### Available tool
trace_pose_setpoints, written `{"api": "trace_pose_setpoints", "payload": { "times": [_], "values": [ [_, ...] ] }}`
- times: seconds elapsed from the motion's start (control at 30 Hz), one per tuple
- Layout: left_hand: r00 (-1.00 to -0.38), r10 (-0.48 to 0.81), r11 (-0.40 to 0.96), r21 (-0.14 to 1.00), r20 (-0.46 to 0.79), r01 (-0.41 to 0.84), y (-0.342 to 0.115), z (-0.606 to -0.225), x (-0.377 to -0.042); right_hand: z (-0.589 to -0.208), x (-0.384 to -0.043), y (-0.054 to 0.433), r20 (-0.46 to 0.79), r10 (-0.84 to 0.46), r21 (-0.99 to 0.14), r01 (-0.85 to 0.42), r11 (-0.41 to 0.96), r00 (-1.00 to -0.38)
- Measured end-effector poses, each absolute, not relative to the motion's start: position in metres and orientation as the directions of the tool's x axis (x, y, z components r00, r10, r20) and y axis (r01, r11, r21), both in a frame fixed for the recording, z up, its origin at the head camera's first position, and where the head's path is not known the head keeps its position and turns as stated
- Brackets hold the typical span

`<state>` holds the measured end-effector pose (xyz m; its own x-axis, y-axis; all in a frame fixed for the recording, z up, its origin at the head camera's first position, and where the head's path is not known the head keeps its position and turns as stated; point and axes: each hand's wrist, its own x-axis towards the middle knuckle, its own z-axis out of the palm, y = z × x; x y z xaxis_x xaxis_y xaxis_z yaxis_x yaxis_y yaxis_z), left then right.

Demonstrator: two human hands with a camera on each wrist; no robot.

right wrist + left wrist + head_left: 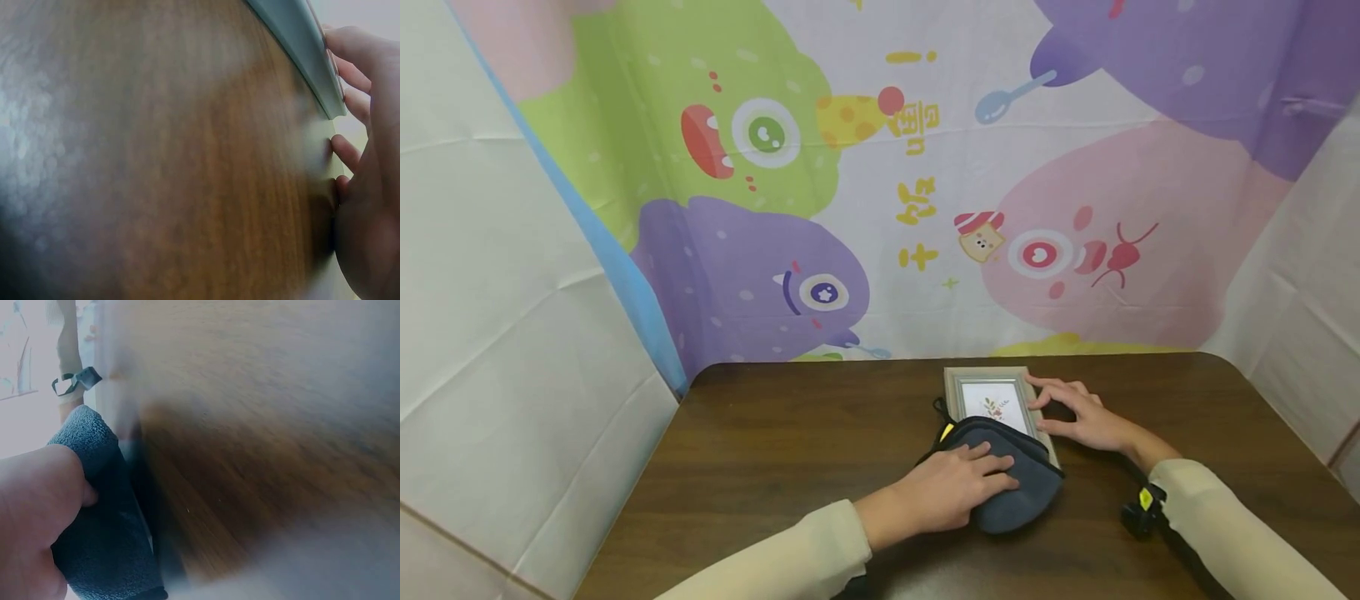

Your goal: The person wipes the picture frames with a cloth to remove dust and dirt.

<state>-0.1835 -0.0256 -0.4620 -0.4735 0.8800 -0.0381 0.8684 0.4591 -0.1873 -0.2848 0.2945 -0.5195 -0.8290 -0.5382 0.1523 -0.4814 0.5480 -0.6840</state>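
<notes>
A dark grey, fuzzy cloth piece point(1030, 500) with black edging covers the lower part of a picture frame point(953, 382). My left hand point(951, 490) rests on the cloth, its fingers spread across the top. In the left wrist view the same cloth point(109, 550) hangs out past my hand point(37, 506). Behind the light frame border, a small floral print point(988, 400) shows. My right hand point(1093, 422) touches the frame's right edge with its fingertips and thumb. In the right wrist view, several fingers point(355, 72) rest along the frame's edge point(294, 50).
The frame lies near the far edge of a dark brown wooden table point(790, 450). A printed curtain point(925, 317) with cartoon monsters hangs behind it. White sheets point(512, 333) stand at both sides. A black strapped device point(1138, 518) sits at my right wrist.
</notes>
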Motion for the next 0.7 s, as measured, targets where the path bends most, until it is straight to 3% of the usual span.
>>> {"api": "trace_pose_setpoints", "payload": {
  "times": [0.7],
  "values": [
    [-0.469, 0.883, 0.460, -0.216, 0.010, 0.862, -0.041, -0.468, -0.180, -0.518, -0.283, 0.293, 0.153, -0.526, -0.681, -0.475, 0.558, -0.837]
  ]
}}
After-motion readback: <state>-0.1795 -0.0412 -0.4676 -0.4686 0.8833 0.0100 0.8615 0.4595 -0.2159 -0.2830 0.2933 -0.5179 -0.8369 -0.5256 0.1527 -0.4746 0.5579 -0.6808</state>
